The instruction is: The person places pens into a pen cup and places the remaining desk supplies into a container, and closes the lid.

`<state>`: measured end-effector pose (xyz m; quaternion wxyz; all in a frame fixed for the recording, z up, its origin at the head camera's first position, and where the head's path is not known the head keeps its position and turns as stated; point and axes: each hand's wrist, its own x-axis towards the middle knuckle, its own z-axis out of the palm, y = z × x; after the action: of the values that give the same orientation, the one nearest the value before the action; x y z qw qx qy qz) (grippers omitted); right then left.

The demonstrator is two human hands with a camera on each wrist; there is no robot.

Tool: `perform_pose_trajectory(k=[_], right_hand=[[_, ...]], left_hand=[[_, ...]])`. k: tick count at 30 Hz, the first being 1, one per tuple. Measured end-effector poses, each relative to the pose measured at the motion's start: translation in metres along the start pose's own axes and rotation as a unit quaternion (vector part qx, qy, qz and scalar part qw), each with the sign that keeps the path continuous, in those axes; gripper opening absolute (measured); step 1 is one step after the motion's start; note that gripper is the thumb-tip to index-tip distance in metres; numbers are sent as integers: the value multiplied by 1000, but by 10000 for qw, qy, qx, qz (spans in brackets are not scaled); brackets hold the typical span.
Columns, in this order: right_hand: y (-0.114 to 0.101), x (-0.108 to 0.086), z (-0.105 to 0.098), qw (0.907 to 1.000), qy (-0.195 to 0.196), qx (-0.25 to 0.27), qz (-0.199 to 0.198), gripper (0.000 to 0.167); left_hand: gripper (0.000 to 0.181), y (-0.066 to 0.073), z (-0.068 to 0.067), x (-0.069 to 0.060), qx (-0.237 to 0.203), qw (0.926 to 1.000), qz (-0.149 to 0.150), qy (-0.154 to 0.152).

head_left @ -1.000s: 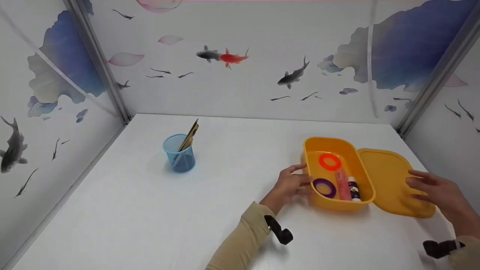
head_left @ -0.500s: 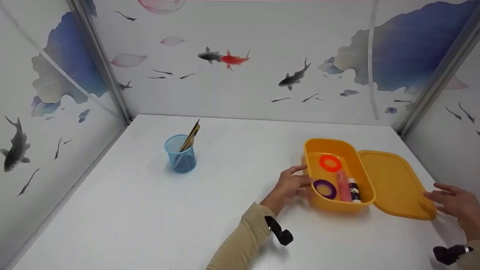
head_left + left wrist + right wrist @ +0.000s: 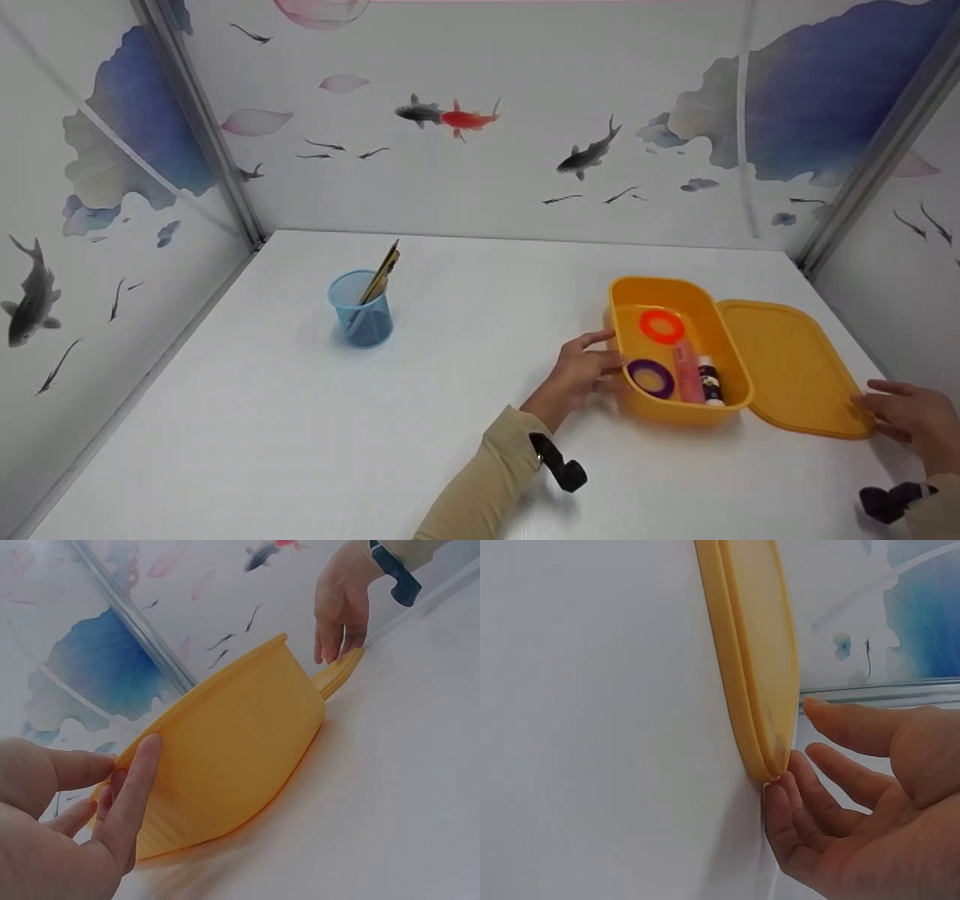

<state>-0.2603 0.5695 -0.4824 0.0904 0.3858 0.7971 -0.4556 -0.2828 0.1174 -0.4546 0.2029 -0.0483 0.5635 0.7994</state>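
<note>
My left hand (image 3: 581, 375) rests its fingers against the left side of an orange-yellow plastic box (image 3: 679, 414). Its fairly straight fingers lie along the wall near the rim in the left wrist view. Inside the box are an orange-red ring (image 3: 661, 325), a purple tape roll (image 3: 651, 379), a pink translucent stick-shaped item (image 3: 688, 373) and a dark-labelled, white-capped glue stick (image 3: 709, 381). The matching lid (image 3: 799, 367) lies flat at the box's right. My right hand (image 3: 911, 420) touches the lid's near right corner with its fingertips; the thumb stays apart in the right wrist view.
A blue mesh pen cup (image 3: 361, 311) with several pencils (image 3: 381, 274) stands on the left half of the white table (image 3: 300, 450). Printed wall panels (image 3: 480, 187) enclose the table at the back and both sides.
My right hand has moved from above the lid, right and toward me, then slightly back to the lid's near right corner. My left hand stays against the box.
</note>
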Motion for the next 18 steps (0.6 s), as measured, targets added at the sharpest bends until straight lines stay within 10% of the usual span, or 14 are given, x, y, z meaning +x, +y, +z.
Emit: perform_pose_trajectory(k=[18], right_hand=[[-23, -76, 12, 9994, 288, -32, 197, 72]], left_hand=[[41, -1, 3, -2, 190, 9997, -11, 140]])
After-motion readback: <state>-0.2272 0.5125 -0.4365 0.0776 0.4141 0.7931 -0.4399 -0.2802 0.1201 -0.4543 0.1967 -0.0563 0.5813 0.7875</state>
